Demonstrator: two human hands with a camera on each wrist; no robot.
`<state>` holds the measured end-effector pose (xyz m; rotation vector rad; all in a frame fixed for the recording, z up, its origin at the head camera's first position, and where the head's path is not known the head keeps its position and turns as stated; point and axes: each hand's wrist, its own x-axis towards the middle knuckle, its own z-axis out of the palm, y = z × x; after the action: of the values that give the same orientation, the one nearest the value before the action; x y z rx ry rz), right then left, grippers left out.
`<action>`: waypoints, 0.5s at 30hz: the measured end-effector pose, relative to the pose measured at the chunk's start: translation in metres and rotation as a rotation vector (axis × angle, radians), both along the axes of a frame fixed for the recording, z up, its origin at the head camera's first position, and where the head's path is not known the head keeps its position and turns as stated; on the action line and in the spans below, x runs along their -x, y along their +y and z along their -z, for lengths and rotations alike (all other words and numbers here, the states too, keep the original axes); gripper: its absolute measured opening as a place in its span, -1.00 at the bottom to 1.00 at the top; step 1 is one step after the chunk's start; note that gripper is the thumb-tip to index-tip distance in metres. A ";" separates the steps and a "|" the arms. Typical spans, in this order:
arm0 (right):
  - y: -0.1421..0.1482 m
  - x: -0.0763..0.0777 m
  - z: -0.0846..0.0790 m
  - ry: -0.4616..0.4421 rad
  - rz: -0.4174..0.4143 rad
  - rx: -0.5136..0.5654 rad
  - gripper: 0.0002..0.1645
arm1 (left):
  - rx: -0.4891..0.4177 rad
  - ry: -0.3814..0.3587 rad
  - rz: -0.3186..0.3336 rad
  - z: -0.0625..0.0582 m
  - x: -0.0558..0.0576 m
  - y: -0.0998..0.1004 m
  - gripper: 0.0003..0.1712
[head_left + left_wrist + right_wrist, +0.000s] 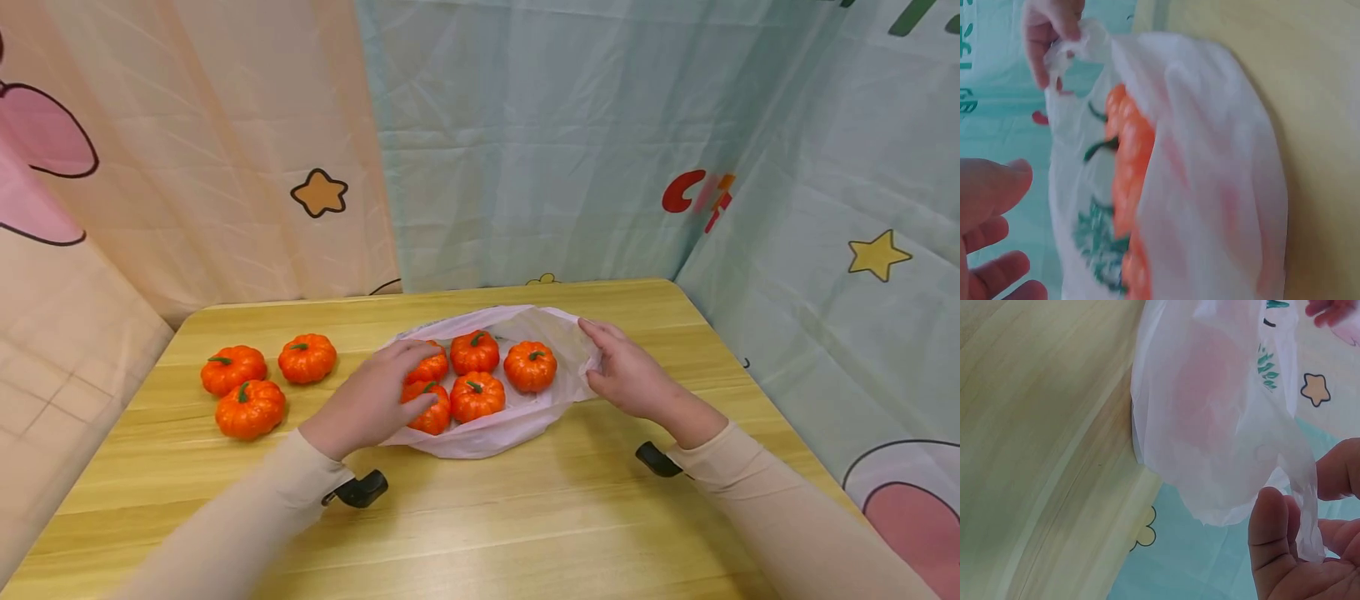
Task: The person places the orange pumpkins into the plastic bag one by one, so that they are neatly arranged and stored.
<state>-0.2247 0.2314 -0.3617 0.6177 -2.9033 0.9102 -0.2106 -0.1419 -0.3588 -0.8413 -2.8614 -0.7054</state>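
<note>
A white plastic bag [491, 442] lies with its mouth spread, holding several small orange pumpkins with green stems, one pumpkin [530, 367] toward the right side. My right hand [630, 371] grips the bag's right handle; in the right wrist view the thin handle strip [1304, 500] passes between thumb and fingers. At the bag's left end, my left hand [367, 396] hovers by the pumpkins, overlapping them in the head view. The left wrist view shows its fingers [997, 275] spread beside the bag, with nothing between them.
Three more pumpkins sit on the wooden table [480, 533] to the left: a rear-left one [234, 371], a front one [251, 410] and one nearer the bag [307, 358]. Printed curtains [525, 150] stand behind the table and along its right side.
</note>
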 end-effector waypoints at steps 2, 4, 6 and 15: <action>0.000 0.000 0.000 0.000 -0.002 0.006 -0.09 | 0.003 0.025 -0.045 -0.006 -0.001 -0.019 -0.27; 0.001 0.000 -0.001 0.000 -0.003 0.008 -0.09 | 0.021 0.042 -0.102 -0.012 -0.002 -0.041 -0.24; 0.001 0.000 -0.001 -0.003 -0.004 0.007 -0.09 | 0.050 0.039 -0.171 -0.018 -0.002 -0.064 -0.21; 0.002 0.001 -0.002 -0.030 0.005 0.006 -0.08 | 0.172 -0.062 -0.369 -0.009 0.003 -0.159 0.02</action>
<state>-0.2257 0.2329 -0.3598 0.6014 -2.9256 0.9353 -0.2132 -0.3009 -0.3496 -0.2897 -3.0392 -0.4533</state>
